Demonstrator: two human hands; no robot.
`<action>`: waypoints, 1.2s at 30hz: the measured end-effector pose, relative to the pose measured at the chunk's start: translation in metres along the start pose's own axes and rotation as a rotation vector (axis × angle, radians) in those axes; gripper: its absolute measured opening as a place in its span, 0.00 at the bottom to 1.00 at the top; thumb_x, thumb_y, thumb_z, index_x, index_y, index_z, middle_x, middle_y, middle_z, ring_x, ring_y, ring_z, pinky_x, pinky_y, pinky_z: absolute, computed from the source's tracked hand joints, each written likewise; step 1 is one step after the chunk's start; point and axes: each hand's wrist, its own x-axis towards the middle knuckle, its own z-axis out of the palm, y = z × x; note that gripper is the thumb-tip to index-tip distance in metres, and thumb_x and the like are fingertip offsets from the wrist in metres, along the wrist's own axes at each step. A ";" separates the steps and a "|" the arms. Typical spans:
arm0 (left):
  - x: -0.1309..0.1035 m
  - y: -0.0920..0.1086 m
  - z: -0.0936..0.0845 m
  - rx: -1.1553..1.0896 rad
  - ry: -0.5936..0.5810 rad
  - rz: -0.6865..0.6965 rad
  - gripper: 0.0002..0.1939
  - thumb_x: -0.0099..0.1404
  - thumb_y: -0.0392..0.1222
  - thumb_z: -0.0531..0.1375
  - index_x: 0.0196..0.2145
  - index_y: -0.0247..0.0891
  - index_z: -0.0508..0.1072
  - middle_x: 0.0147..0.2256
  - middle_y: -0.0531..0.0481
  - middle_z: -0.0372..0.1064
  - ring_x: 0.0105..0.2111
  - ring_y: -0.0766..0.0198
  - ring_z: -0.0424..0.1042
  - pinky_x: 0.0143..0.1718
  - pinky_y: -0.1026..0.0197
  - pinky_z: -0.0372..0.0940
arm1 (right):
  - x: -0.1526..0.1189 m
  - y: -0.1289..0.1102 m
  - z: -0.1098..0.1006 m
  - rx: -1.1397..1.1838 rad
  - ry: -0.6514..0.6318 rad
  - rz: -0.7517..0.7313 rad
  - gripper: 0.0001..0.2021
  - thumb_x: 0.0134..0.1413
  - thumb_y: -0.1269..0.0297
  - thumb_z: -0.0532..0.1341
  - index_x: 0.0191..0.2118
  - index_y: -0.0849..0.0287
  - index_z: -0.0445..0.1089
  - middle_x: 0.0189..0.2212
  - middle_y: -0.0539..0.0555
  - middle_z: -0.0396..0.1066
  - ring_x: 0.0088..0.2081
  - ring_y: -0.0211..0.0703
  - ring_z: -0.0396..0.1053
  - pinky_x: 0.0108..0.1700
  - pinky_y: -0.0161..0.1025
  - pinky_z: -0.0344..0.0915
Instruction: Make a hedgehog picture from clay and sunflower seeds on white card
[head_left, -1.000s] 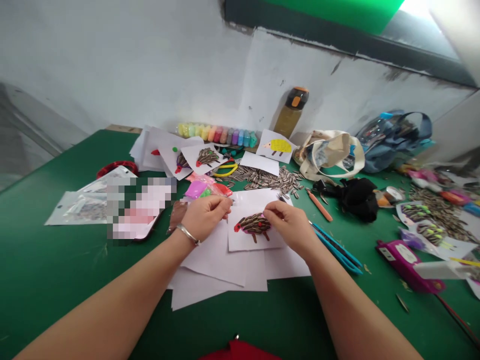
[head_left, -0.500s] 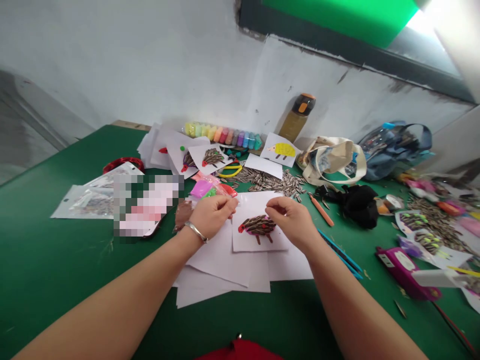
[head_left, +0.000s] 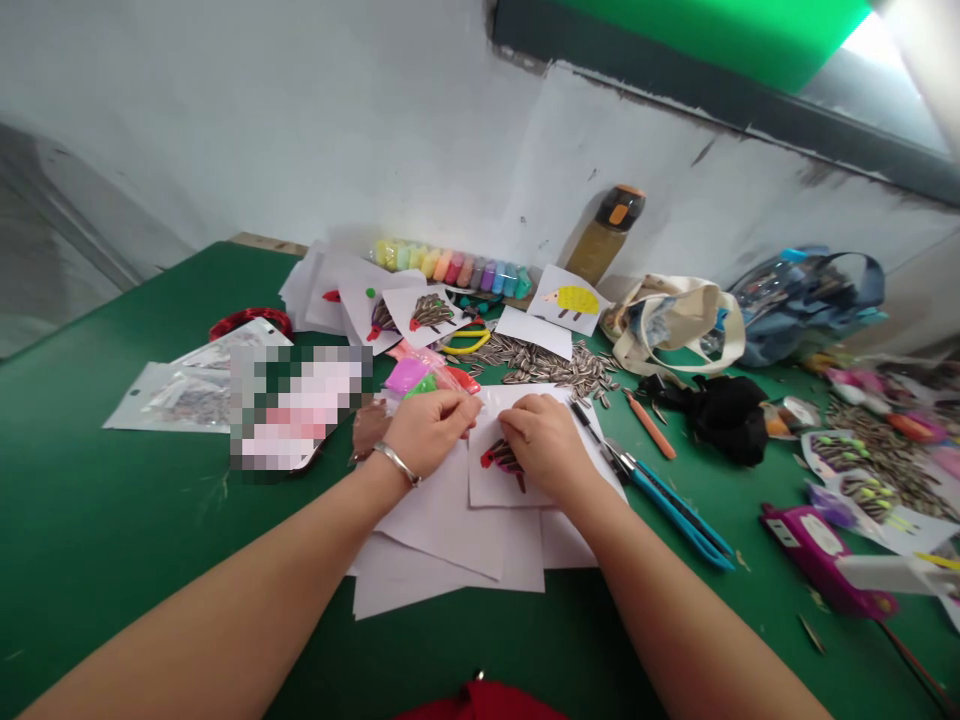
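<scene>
My left hand (head_left: 435, 432), with a silver bangle at the wrist, is pinched closed just left of a white card (head_left: 487, 493); what its fingertips hold is too small to name. Over the card, my right hand (head_left: 541, 440) is also closed, its fingertips above a seed-covered animal figure (head_left: 501, 456) with a red head. That hand covers the figure's right part, and anything between its fingers is hidden. Loose white sheets (head_left: 450, 530) lie under the card. Bags of coloured clay (head_left: 409, 376) sit just behind my left hand.
Sunflower seeds (head_left: 570, 370) are heaped behind the card. To the right lie a blue cutter (head_left: 679, 510), an orange tool (head_left: 651, 425) and a magenta device (head_left: 817, 560). A phone (head_left: 300, 410) and plastic pouches (head_left: 187, 395) lie left. A bottle (head_left: 604, 235) stands by the wall.
My right hand has moved left, towards my left hand, and now covers more of the figure. The pen and blue cutter beside it show more fully. The view has shifted slightly.
</scene>
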 end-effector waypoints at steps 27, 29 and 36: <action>-0.001 0.000 0.000 0.138 -0.057 0.043 0.20 0.65 0.53 0.53 0.23 0.38 0.74 0.24 0.52 0.74 0.27 0.64 0.72 0.30 0.64 0.63 | -0.014 0.003 -0.013 0.011 -0.062 0.018 0.19 0.52 0.76 0.53 0.42 0.52 0.78 0.45 0.52 0.75 0.44 0.48 0.63 0.47 0.44 0.56; -0.001 0.002 -0.001 0.144 -0.060 0.044 0.20 0.65 0.52 0.53 0.23 0.38 0.73 0.24 0.52 0.74 0.27 0.64 0.72 0.30 0.64 0.63 | -0.014 0.004 -0.012 0.027 -0.060 0.007 0.19 0.53 0.76 0.53 0.41 0.53 0.78 0.44 0.52 0.76 0.43 0.48 0.63 0.47 0.43 0.56; -0.002 0.002 0.001 0.195 -0.051 0.074 0.20 0.64 0.53 0.52 0.24 0.39 0.73 0.24 0.53 0.72 0.27 0.64 0.70 0.30 0.64 0.62 | -0.013 0.004 -0.012 0.059 -0.073 0.005 0.18 0.53 0.76 0.53 0.41 0.54 0.77 0.36 0.52 0.78 0.41 0.47 0.66 0.46 0.42 0.56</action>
